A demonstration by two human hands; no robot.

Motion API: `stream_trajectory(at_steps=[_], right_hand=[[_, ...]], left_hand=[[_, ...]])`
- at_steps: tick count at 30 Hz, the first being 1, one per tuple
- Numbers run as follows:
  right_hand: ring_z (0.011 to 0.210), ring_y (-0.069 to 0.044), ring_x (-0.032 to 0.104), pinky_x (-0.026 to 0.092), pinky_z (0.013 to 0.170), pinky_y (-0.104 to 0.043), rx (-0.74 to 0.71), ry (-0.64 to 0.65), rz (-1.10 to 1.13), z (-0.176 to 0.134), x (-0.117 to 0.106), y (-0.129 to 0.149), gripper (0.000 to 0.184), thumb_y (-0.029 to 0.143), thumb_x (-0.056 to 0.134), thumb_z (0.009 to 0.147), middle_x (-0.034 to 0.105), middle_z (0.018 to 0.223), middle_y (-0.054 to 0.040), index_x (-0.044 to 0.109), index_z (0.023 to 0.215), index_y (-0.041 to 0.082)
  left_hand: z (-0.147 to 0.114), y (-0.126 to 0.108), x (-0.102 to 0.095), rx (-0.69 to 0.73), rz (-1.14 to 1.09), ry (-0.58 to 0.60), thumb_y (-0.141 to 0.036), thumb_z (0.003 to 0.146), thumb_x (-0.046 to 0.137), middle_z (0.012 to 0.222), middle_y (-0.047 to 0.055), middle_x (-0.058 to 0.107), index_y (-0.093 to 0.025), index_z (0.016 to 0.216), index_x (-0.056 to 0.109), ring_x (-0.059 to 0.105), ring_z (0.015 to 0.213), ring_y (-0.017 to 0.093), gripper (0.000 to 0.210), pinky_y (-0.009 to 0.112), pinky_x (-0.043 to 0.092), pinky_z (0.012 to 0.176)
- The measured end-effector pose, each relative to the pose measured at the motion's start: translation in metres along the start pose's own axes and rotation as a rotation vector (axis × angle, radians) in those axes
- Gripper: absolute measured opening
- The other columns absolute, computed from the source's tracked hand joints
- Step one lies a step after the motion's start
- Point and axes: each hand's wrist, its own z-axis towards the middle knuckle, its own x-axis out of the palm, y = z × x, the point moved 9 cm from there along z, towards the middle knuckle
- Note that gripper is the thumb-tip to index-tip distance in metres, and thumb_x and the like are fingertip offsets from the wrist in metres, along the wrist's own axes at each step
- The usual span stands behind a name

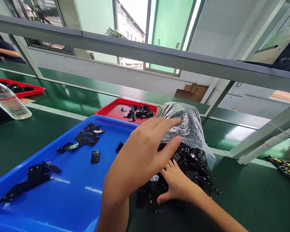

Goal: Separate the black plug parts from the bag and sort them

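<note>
A pile of small black plastic parts point(192, 161) spills from a clear plastic bag point(181, 119) onto the dark green tabletop. My left hand point(145, 148) is raised between the pile and a blue tray point(70, 190), thumb and fingers apart, with nothing seen in it. Lower and to the right, my right hand point(177, 185) rests against the near side of the pile, its fingers spread over the parts. Black parts point(90, 133) lie in loose groups in the blue tray, and one small rectangular part point(95, 156) lies alone. My left hand hides some of the pile and the tray's right edge.
Behind the blue tray stands a red tray point(108, 111) holding more black parts. At far left are a clear bottle point(9, 100), another red tray point(36, 91) and a person's arm point(4, 51). A grey shelf rail point(135, 48) crosses above; its post point(253, 141) stands at right.
</note>
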Motion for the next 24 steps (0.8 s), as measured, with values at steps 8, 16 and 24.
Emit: stream_trajectory(at_steps=[8,16,24], right_hand=[[0.129,-0.039,0.034,0.030,0.101,-0.059,-0.042,-0.091,-0.209,-0.019,0.026,-0.017,0.062,0.043,0.061,0.080,0.043,0.142,-0.0162,0.046,0.137,0.024],[0.126,-0.042,0.035,0.040,0.090,-0.054,-0.006,-0.145,-0.267,-0.008,0.019,-0.031,0.065,0.045,0.062,0.078,0.037,0.144,-0.0207,0.047,0.136,0.021],[0.123,-0.040,0.037,0.040,0.091,-0.053,0.032,-0.152,-0.219,-0.018,0.020,-0.029,0.063,0.039,0.062,0.078,0.038,0.143,-0.0178,0.044,0.137,0.023]], left_hand=[[-0.001,-0.003,0.009,0.054,0.078,0.065,-0.033,0.094,0.050,0.122,0.001,0.065,-0.019,0.123,0.057,0.058,0.114,0.014,0.033,0.028,0.045,0.097],[0.001,-0.001,0.011,0.038,0.087,0.080,-0.035,0.095,0.049,0.124,-0.001,0.064,-0.021,0.125,0.056,0.057,0.115,0.013,0.034,0.026,0.045,0.097],[0.003,-0.001,0.011,0.044,0.103,0.065,-0.035,0.093,0.050,0.122,0.001,0.066,-0.021,0.122,0.059,0.060,0.112,0.015,0.033,0.026,0.046,0.093]])
